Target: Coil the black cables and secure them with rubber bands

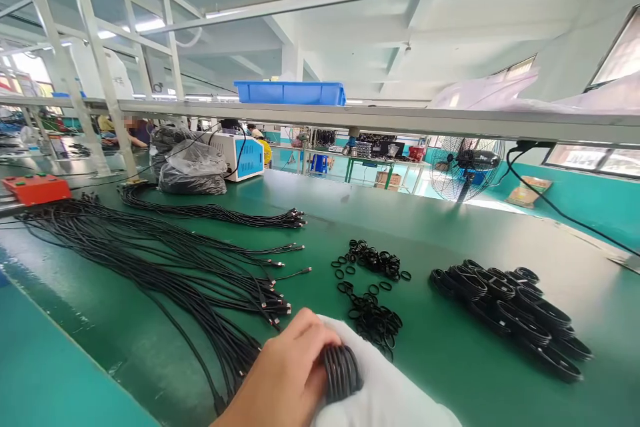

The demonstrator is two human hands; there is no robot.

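At the bottom middle, my left hand [293, 363] is bare and closed around a coiled black cable [342, 371], its fingers bent over the top of the loops. My right hand [383, 380] is in a white covering that looks like a glove; it lies against the coil's right side and wraps round it from behind and below, though its fingers are smeared. Just beyond the hands are two piles of small black rings [375, 320], like rubber bands. To the left, long black cables [185, 280] with USB-type plugs spread over the green table [300, 197].
Coiled cables [510, 310] are heaped at the right. A second cable bundle [215, 211] lies farther back, near plastic bags [193, 163] and a blue-white machine [245, 157]. A red box [37, 189] stands left. Overhead, a shelf [400, 117] carries a blue bin [290, 93]. A fan [467, 163] stands behind.
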